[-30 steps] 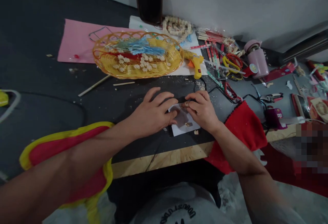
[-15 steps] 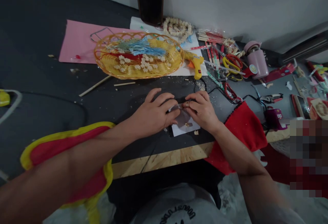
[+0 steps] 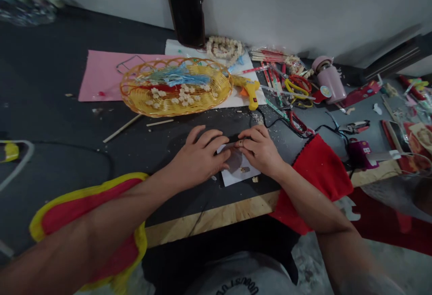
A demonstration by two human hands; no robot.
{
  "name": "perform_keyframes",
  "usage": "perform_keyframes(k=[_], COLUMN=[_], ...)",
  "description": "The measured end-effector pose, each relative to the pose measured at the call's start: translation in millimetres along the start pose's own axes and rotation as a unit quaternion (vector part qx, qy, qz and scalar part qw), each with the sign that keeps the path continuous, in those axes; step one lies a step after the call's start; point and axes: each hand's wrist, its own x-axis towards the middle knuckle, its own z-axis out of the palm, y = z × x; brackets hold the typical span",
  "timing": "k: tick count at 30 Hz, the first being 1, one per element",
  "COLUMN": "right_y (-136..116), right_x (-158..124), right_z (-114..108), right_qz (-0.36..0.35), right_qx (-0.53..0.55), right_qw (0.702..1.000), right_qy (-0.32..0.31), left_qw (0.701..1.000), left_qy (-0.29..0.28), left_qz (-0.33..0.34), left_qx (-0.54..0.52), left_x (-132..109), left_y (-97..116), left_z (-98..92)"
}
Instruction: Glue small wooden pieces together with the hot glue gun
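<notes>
My left hand (image 3: 199,155) and my right hand (image 3: 261,151) meet over a small white card (image 3: 236,174) near the table's front edge. Both pinch a small thin stick-like piece (image 3: 235,143) between their fingertips, just above the card. A tiny wooden bit (image 3: 245,169) lies on the card and another (image 3: 255,179) beside it. The fingers of both hands are curled together around the piece, which is too small to name.
A yellow wicker basket (image 3: 175,104) with small pale pieces and blue strands sits behind my hands, on pink paper (image 3: 97,74). A yellow glue gun (image 3: 249,91), scissors (image 3: 297,87), a pink cup (image 3: 329,79) and cables clutter the right. Red cloth (image 3: 317,169) hangs off the edge.
My hands stay pinched together over the card. The camera has tilted, so everything sits slightly lower and further left in view.
</notes>
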Motion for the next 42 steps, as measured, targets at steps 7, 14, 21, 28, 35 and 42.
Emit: perform_keyframes(k=[7,14,21,28,35,42], right_y=[4,15,19,21,18,16], right_x=[2,-1,-4,-2,-3,-3], right_z=[-15,-17,-16,-15,-18,-19], right_qz=[0.041,0.112,0.248,0.265,0.275,0.273], right_qx=[0.077,0.111,0.184,0.18,0.142,0.15], right_qw=[0.993,0.982,0.946,0.942,0.947,0.945], right_qy=[0.081,0.102,0.095,0.101,0.093,0.096], left_qw=[1.0,1.0,1.0,1.0,1.0,1.0], left_qy=[-0.002,0.004,-0.001,-0.006,-0.001,0.001], left_qz=[-0.003,-0.005,0.001,0.003,0.003,-0.007], left_qx=[-0.012,-0.012,-0.006,0.01,0.005,-0.015], left_x=[0,1,2,2,2,1], left_y=[-1,0,0,0,-1,-1], left_z=[-0.6,-1.3,-3.8,-4.6,-3.3,-1.8])
